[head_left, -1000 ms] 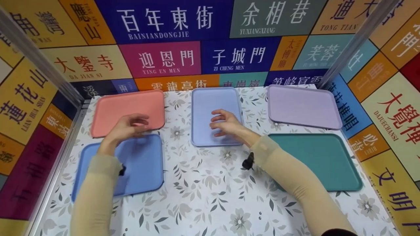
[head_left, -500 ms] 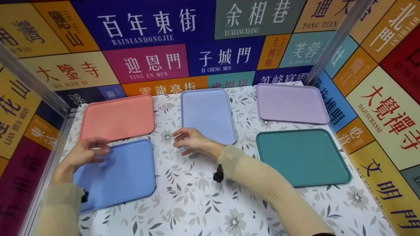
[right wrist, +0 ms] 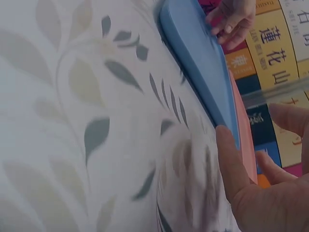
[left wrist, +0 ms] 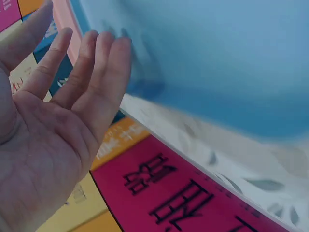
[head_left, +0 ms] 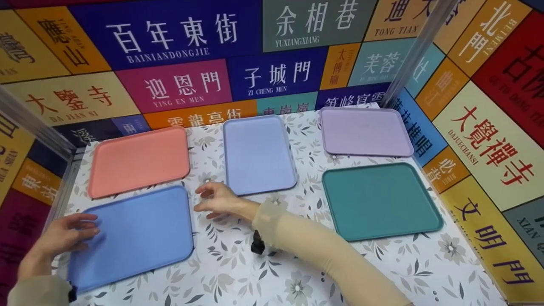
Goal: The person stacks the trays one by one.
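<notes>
My left hand [head_left: 63, 236] hovers over the left end of the blue tray [head_left: 140, 238], fingers relaxed and holding nothing. The left wrist view shows its palm and spread fingers beside the tray's edge. My right hand [head_left: 219, 200] is above the flowered cloth, between the blue tray and the periwinkle tray [head_left: 259, 155]. Its fingers are loosely bent, with nothing in them. In the right wrist view the thumb and fingers of the right hand [right wrist: 270, 193] overlap the near end of the blue tray [right wrist: 203, 63].
A coral tray [head_left: 140, 161] lies behind the blue one. On the right are a lilac tray [head_left: 365, 131] and a green tray [head_left: 382, 202]. Printed panels [head_left: 170, 34] wall in the back and both sides, with clear posts [head_left: 418, 55] at the corners.
Both hands have moved left and toward the front. The right hand has come off the periwinkle tray's area, and the left has gone to the blue tray's outer end. The head view has shifted right.
</notes>
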Motion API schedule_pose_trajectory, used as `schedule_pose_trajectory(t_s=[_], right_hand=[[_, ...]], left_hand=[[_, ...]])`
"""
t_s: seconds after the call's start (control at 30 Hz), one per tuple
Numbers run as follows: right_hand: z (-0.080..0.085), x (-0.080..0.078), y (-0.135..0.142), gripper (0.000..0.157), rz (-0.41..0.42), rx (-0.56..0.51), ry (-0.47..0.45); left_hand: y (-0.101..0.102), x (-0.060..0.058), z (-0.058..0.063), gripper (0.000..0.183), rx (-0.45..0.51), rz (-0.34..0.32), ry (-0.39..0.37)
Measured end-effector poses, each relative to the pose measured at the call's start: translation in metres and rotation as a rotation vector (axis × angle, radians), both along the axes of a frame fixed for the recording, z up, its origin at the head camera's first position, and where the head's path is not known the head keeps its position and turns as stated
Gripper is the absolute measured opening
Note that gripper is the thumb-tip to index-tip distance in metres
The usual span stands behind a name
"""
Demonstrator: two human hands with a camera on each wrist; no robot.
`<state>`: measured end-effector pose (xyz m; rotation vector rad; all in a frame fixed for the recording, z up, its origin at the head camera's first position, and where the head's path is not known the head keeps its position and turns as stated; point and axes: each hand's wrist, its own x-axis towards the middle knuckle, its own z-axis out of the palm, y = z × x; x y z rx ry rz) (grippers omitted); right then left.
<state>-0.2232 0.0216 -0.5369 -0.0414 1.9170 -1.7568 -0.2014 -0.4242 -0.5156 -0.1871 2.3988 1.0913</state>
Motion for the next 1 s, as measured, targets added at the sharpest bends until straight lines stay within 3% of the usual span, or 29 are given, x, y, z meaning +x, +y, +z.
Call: schedule_pose_trajectory(t_s=[0.1, 0.3, 0.47, 0.63, 0.73, 1.0], right_hand=[[-0.001, 0.009, -0.016, 0.058, -0.03, 0.01, 0.008], [-0.004, 0.025, -0.043, 0.059, -0.058, 0.063, 0.031], [-0.005, 0.03, -0.049, 0.061, -0.048, 0.169, 0.076], [-0.002, 0.027, -0.049, 0.062, -0.073, 0.16, 0.044], [-0.004, 0.023, -0.048, 0.065, -0.085, 0.137, 0.017], [-0.019, 0.022, -0.039, 0.075, -0.061, 0.035, 0.085]], left_hand=[[-0.007, 0.007, -0.005, 0.07, -0.068, 0.044, -0.003], [-0.007, 0.021, -0.016, 0.069, -0.285, 0.232, 0.001], [-0.01, 0.025, -0.024, 0.064, -0.296, 0.298, -0.071], [-0.014, 0.019, -0.022, 0.06, -0.219, 0.291, -0.086], [-0.018, 0.015, -0.022, 0.06, -0.188, 0.254, -0.082], [-0.023, 0.016, -0.019, 0.065, -0.152, 0.185, -0.083]])
